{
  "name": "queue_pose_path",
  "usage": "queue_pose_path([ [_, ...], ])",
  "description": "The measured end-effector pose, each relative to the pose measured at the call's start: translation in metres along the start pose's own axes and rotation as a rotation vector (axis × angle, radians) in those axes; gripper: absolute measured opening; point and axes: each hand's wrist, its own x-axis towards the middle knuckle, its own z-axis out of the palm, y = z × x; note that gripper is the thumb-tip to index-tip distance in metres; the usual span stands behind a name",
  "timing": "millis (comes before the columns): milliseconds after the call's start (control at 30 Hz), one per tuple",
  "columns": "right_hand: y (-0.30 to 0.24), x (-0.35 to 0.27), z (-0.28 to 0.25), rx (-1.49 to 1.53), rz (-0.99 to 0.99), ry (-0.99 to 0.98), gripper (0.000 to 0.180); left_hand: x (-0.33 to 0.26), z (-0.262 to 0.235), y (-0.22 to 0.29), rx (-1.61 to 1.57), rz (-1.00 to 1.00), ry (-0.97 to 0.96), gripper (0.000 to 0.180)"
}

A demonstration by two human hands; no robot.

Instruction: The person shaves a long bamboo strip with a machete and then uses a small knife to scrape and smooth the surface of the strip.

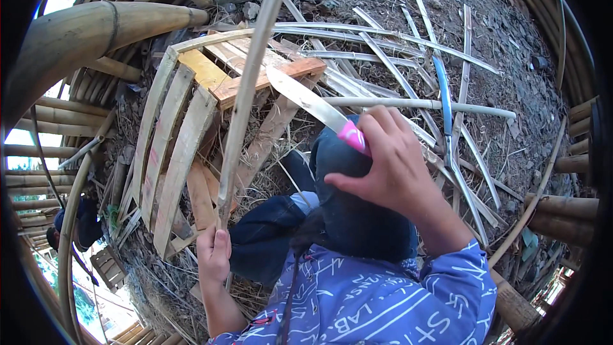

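The left hand has its fingers closed on the near end of a strip, which runs far across the crate. The right hand grips a knife by its pink handle, thumb standing out, blade pointing far left beside the strip; contact is unclear. More slats lie on the ground to the right.

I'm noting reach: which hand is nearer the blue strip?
Right. The right hand, holding a knife, is just lower left of the blue strip; the left hand, around a long stick, is much farther lower left.
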Motion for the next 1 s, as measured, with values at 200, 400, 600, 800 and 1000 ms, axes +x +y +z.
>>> queue_pose_path([
  [200,0.047,0.01,0.0,-0.047,0.303,-0.008,0.045,-0.008,0.007,-0.003,-0.058,-0.045,0.041,0.041],
  [400,-0.001,-0.019,-0.006,0.133,0.149,-0.167,0.064,-0.002,0.012,-0.004,-0.143,-0.07,0.036,0.041],
  [600,0.001,-0.013,-0.002,0.097,0.182,-0.131,0.054,-0.003,0.014,0.001,-0.084,-0.024,0.03,0.038],
  [800,-0.014,-0.003,0.007,-0.04,0.304,-0.093,0.045,-0.003,0.025,0.0,-0.116,-0.035,0.028,0.037],
  [1000,-0.019,-0.013,0.019,-0.425,-0.065,-0.163,0.042,-0.01,0.015,-0.004,-0.103,-0.017,0.06,0.038],
])
